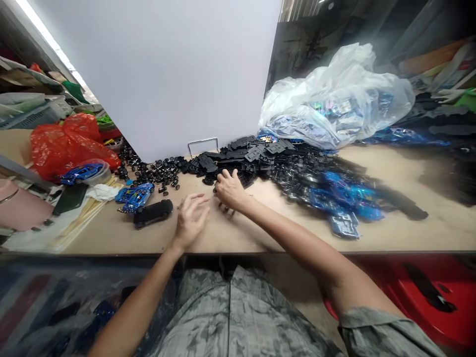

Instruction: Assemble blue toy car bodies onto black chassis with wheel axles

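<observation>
Although the fingers [225, 178] of the right hand [231, 191] curl down into the front edge of a heap of black plastic chassis plates [256, 153], whether they grip a piece or only press on it cannot be told, since the palm hides what lies beneath. The left hand [191, 221] sits just beside it and nearer the body, its fingers spread and loose, clenched on nothing visible, above the bare worktop [260, 228]. Just left of that hand lies a black toy car [153, 213], its long axis slanting from lower left to upper right, with a blue toy car [134, 197] alongside at a similar slant, both apparently set apart from the heaps. Behind them spreads a loose scatter of black wheels on axles [156, 171], then the plates, then blue car bodies [334, 196] to the right, an order that looks like parts grouped by kind within reach of both hands. Farther back, a bulging white plastic bag [334, 99] slumps against a white board [156, 74], and a red plastic bag [70, 144] lies at the far left.
</observation>
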